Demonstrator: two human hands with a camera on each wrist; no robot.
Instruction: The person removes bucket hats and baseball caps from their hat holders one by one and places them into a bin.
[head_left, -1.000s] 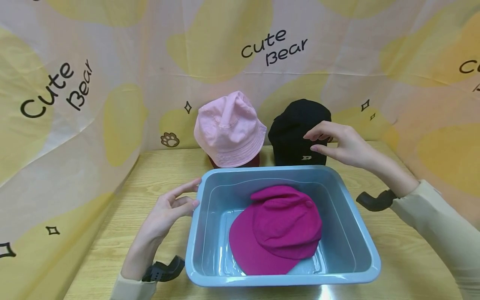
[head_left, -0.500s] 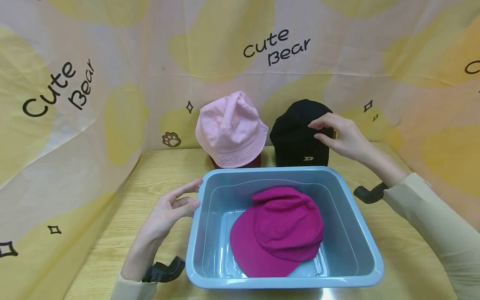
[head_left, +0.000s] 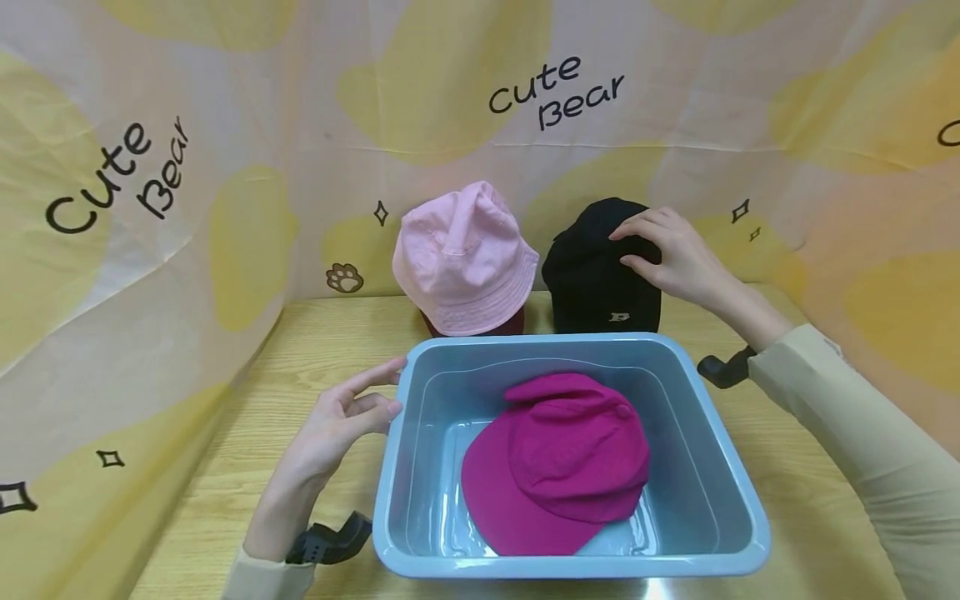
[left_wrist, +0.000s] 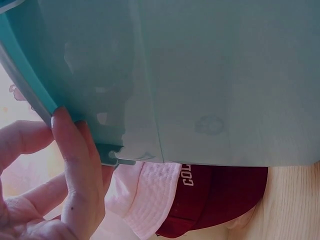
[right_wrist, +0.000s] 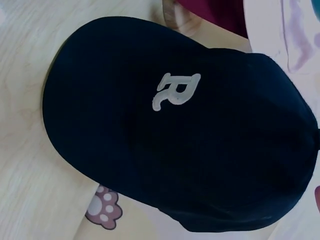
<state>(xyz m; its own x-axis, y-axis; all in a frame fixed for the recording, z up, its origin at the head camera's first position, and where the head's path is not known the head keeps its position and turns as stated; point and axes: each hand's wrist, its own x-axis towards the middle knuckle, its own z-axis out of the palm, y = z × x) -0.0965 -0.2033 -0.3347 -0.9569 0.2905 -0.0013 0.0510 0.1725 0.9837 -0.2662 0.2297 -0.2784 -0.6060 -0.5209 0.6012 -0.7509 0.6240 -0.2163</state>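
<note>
"What are we noting at the black cap [head_left: 592, 283]?"

"We are finding it behind the blue tub [head_left: 570, 567]. The right hand [head_left: 678, 258], thumb and fingers parted, is rising beside it; we are judging the grasp pending."

"And the left hand [head_left: 330, 429]?"

"Its loose fingers are touching the tub."

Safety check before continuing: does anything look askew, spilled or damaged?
Mildly odd: the pink bucket hat sits tilted over a dark red cap, mostly hiding it in the head view. I see no spill or damage.
</note>
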